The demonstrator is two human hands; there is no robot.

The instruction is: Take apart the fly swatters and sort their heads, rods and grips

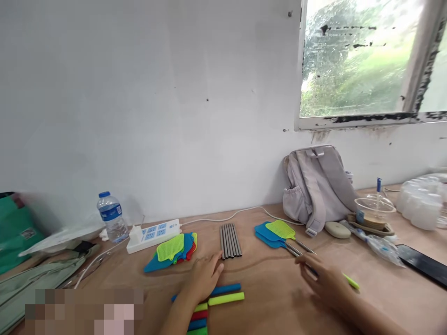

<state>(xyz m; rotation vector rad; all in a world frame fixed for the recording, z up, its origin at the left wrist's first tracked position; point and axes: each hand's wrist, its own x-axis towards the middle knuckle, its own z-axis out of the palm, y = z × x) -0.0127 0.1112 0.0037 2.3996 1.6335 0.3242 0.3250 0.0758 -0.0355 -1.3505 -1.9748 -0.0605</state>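
My left hand is open, its fingers stretched towards the near end of a row of grey metal tubes. Under and beside it lie coloured plastic handles, among them a blue handle and a yellow-green handle. My right hand is closed over the metal shafts of assembled fly swatters, with a yellow-green grip end showing past it. These swatters have a yellow-green head resting over blue heads. Left of the tubes is a pile of loose swatter heads in yellow-green, blue and red.
A white power strip and a water bottle stand at the left. Along the wall are a grey backpack and a white cable. At the right are a plastic cup, a phone and clear bottles.
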